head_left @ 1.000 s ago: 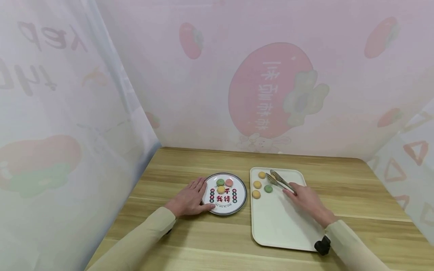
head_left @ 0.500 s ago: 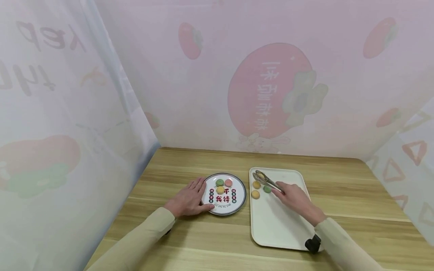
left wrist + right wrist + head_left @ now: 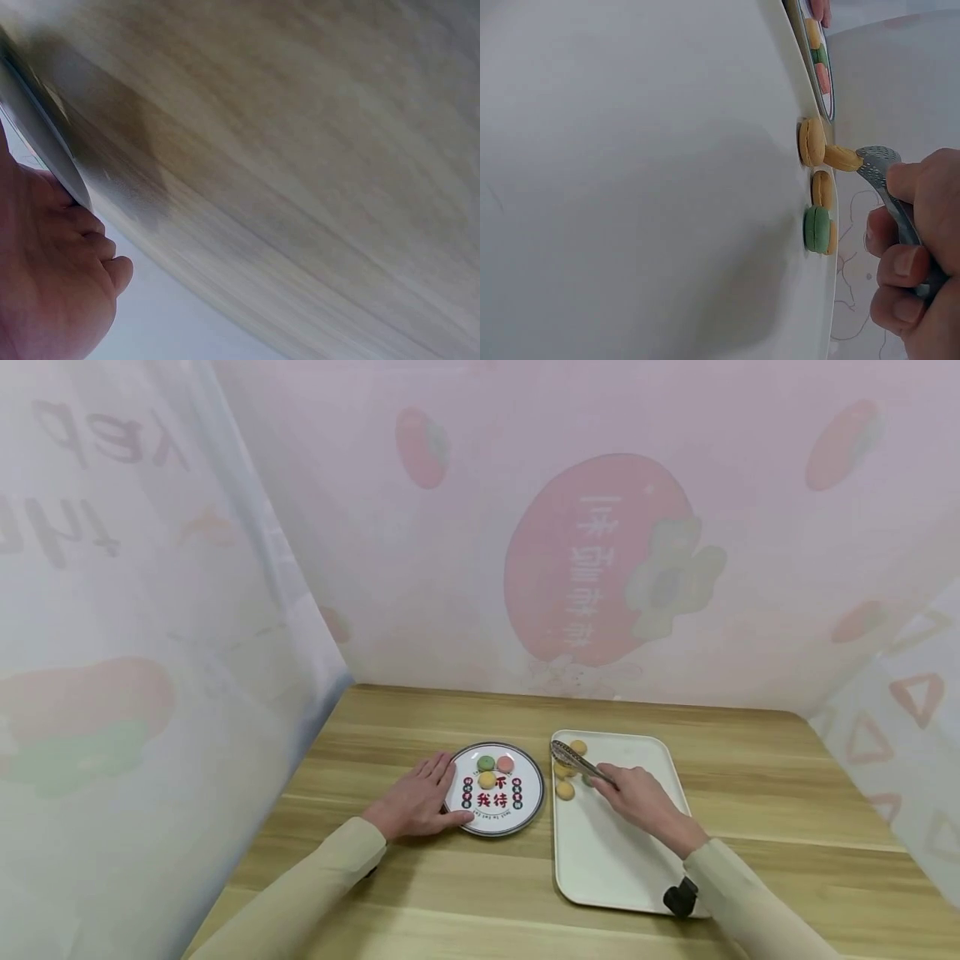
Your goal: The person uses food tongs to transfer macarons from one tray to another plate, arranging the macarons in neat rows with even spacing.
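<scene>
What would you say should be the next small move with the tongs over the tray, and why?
Probably lift the tongs and carry the yellow macaron toward the plate. The right hand grips the tongs, whose tips already seem closed on that macaron, raised off the tray. The left hand steadies the plate, which holds three macarons with free room.

Left hand: flat, fingers straight and spread — forearm angled in from the lower left.
Right hand: fingers curled in a grip — arm reaching forward.
</scene>
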